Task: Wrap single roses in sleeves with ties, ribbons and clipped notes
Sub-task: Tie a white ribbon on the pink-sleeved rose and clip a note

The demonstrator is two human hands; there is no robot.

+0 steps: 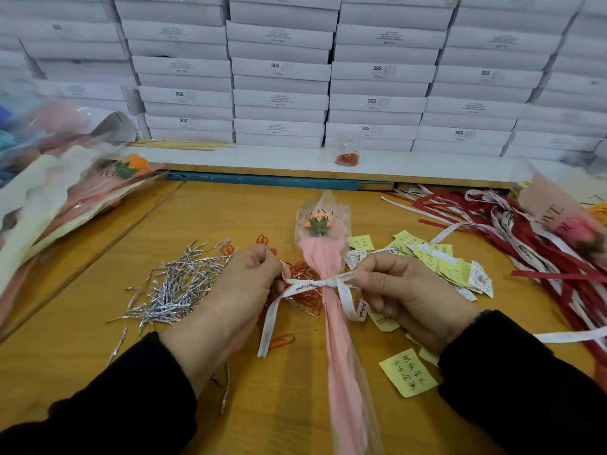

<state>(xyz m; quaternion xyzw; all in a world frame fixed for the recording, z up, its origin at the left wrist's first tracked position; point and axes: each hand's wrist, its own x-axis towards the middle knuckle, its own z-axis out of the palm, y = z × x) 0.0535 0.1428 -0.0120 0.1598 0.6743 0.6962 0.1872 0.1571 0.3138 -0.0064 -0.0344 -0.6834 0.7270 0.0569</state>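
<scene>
stacked white boxes point(281, 72); wooden table point(203, 211)

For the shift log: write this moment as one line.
step: tying ribbon | rose: sleeved | left hand, right hand: pulling ends

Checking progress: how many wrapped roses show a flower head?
3: one in the middle being tied, one orange in the left pile, one at far right. The piles may hide more.

Left hand point(253, 277), right hand point(394, 287) pinch white ribbon point(315, 285) knotted round pink sleeve point(331, 310); wooden table point(203, 218).
</scene>
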